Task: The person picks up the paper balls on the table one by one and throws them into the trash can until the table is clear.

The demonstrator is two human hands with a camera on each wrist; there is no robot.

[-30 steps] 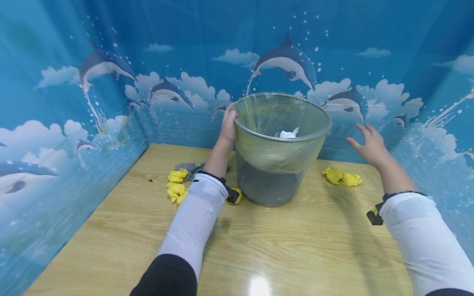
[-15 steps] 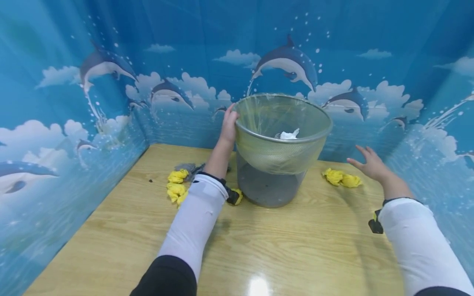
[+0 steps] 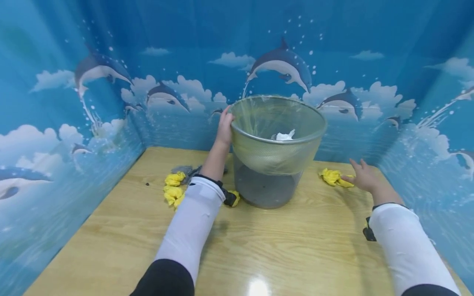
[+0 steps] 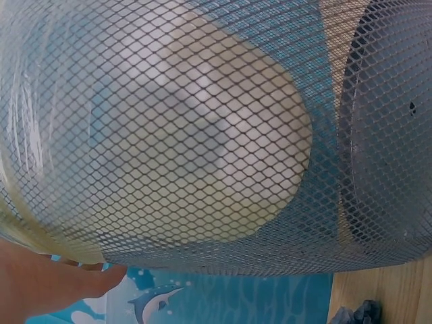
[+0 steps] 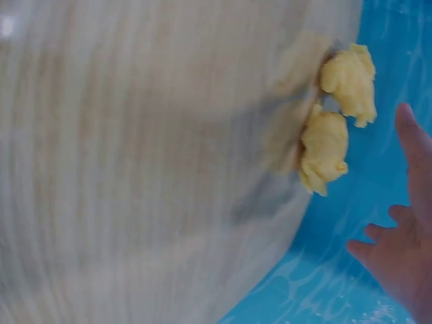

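A grey mesh wastebasket (image 3: 266,191) with a thin see-through liner bag (image 3: 275,158) stands toward the back of the table. Inside it lies a crumpled white paper (image 3: 285,136). At its left rim my left hand (image 3: 225,128) grips the edge; in the left wrist view the fingers (image 4: 98,280) are right against the mesh. My right hand (image 3: 365,177) hovers with spread fingers just right of two crumpled yellow papers (image 3: 331,176). The right wrist view has this hand (image 5: 405,253) apart from the yellow papers (image 5: 325,150), holding nothing.
More yellow crumpled papers (image 3: 174,189) and grey ones (image 3: 185,169) lie left of the basket, partly behind the left forearm. A small dark speck (image 3: 147,184) is on the wooden table (image 3: 274,246). Blue dolphin-print curtains (image 3: 177,37) enclose the table's back and sides.
My right hand has come down from mid-air to close beside the yellow papers on the right. My left hand keeps its hold on the basket rim. The head view has shifted slightly.
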